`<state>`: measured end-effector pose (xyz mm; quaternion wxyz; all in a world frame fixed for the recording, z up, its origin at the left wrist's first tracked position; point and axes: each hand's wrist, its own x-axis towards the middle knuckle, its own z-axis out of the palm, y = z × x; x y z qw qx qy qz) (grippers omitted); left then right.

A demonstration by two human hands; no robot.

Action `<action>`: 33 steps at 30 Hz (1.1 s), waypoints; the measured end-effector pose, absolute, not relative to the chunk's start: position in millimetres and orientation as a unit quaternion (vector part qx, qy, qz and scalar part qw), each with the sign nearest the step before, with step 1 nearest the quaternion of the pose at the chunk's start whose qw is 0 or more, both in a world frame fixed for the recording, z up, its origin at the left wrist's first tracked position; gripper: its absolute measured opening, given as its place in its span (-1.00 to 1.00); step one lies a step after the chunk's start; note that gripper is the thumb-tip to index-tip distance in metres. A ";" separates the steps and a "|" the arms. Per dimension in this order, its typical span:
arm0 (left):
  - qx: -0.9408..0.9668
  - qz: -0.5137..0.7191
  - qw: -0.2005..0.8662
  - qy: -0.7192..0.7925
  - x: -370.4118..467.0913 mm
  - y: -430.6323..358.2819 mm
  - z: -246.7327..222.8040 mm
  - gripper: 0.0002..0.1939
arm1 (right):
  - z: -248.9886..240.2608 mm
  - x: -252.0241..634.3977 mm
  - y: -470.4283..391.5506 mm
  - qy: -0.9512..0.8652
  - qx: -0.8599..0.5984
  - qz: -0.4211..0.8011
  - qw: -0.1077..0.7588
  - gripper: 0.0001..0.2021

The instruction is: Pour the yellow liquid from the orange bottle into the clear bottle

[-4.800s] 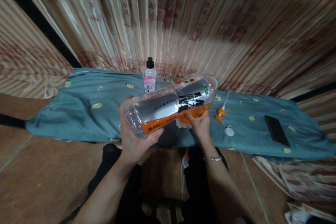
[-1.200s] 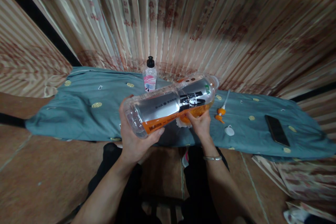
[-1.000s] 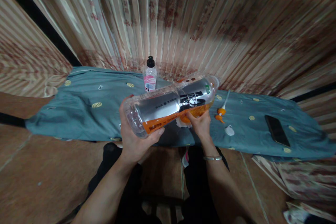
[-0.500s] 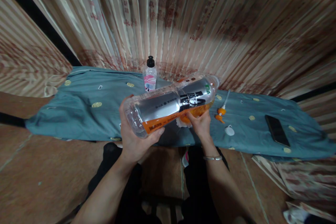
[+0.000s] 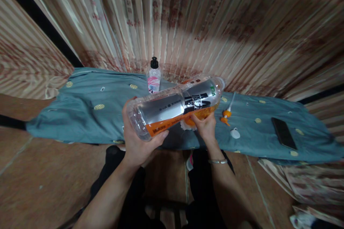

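Observation:
My left hand (image 5: 135,139) is wrapped round the base end of a big clear plastic bottle (image 5: 169,105) with a silver and orange label. The bottle is tilted on its side, its other end higher and to the right. Beneath that end, my right hand (image 5: 206,126) closes on an orange bottle (image 5: 205,112), mostly hidden by the clear one. Where the two bottle mouths are cannot be seen. A ragged whitish patch (image 5: 187,126) shows below the orange bottle. To the right lie an orange pump head (image 5: 226,114) with its tube and a small white cap (image 5: 235,134).
A teal cloth with yellow prints (image 5: 88,114) covers the long narrow table. Behind the clear bottle stands a squeeze bottle (image 5: 154,77) with a black cap and pink label. A black phone (image 5: 283,133) lies at the right. Striped curtains (image 5: 177,25) hang behind and at the sides.

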<state>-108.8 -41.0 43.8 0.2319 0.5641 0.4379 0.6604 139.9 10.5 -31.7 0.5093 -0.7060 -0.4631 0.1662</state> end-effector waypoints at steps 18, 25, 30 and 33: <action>0.569 0.655 0.234 0.438 -107.4 -39.6 43.8 -0.02 | -29.1 139.5 9.8 -0.460 -0.710 0.186 0.500 -0.13; 0.577 0.643 0.196 0.464 -110.7 -38.6 40.8 0.01 | -29.7 138.7 10.7 -0.448 -0.720 0.164 0.504 -0.17; 0.577 0.651 0.204 0.449 -110.2 -39.7 39.6 -0.02 | -26.4 137.2 9.7 -0.447 -0.714 0.193 0.504 -0.12; 0.566 0.650 0.229 0.452 -109.1 -40.8 38.6 -0.03 | -25.0 136.3 8.7 -0.448 -0.712 0.191 0.506 -0.13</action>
